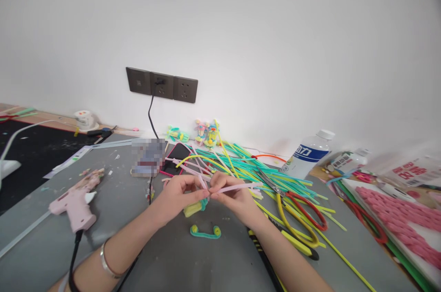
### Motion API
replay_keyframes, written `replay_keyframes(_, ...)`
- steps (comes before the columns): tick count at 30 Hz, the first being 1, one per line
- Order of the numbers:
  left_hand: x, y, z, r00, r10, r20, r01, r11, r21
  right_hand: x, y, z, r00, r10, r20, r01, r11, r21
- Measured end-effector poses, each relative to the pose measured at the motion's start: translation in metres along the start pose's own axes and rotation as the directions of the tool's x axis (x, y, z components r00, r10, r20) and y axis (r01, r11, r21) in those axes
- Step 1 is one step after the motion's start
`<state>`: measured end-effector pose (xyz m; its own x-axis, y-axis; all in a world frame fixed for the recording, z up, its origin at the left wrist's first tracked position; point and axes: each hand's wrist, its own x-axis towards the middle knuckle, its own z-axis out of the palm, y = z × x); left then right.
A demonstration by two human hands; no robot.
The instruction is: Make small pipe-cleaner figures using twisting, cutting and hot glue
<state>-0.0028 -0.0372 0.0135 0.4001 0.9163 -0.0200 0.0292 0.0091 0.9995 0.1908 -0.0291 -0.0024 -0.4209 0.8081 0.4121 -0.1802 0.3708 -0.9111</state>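
Note:
Both my hands meet fingertip to fingertip above the grey mat. My left hand [183,191] is closed, pinching a pale pink pipe cleaner [241,187] near a bend. The fingers of my right hand [231,195] pinch the same pipe cleaner, whose long end sticks out to the right. Under my left fingers hangs a small yellow and teal pipe-cleaner piece [195,208]; its upper part is hidden by the hand. On the mat just below lies a curved teal pipe-cleaner piece [206,235] with a yellow coil at each end.
A pink glue gun [76,202] lies on the left. Many teal and yellow pipe cleaners [275,173] spread to the right, with red-and-yellow-handled scissors [292,209] on them. A bottle [308,154] stands behind. Small pipe-cleaner figures [206,133] sit by the wall.

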Motion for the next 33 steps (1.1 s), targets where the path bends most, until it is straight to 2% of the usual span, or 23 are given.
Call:
replay_keyframes(4, -0.001, 0.000, 0.000, 1.000, 0.024, 0.010, -0.024, 1.000, -0.017, 0.000, -0.002, -0.001, 0.999, 0.031, 0.023, -0.031, 0.999, -0.012)
replay_keyframes(8, -0.002, 0.004, 0.000, 0.999, 0.009, 0.032, -0.010, 0.999, 0.040, 0.000, -0.004, 0.000, 0.997, 0.076, 0.025, -0.077, 0.996, 0.037)
replay_keyframes(13, -0.004, 0.007, -0.005, 0.984, -0.033, 0.174, 0.004, 0.986, 0.165, -0.001, -0.008, -0.001, 0.974, 0.181, 0.137, -0.193, 0.978, 0.078)
replay_keyframes(17, -0.008, 0.009, -0.008, 0.956, -0.051, 0.288, -0.022, 0.970, 0.244, -0.002, -0.009, -0.003, 0.933, 0.250, 0.259, -0.289, 0.949, 0.124)
replay_keyframes(21, -0.012, 0.011, -0.008, 0.903, -0.140, 0.405, 0.039, 0.968, 0.248, -0.003, -0.010, -0.003, 0.884, 0.306, 0.354, -0.382, 0.909, 0.169)
replay_keyframes(26, -0.016, 0.012, -0.006, 0.864, -0.166, 0.476, 0.066, 0.973, 0.219, -0.006, -0.012, -0.002, 0.845, 0.373, 0.382, -0.451, 0.882, 0.137)
replay_keyframes(33, -0.015, 0.010, -0.007, 0.826, -0.238, 0.511, 0.164, 0.969, 0.186, -0.007, -0.009, 0.000, 0.838, 0.366, 0.404, -0.465, 0.866, 0.180)
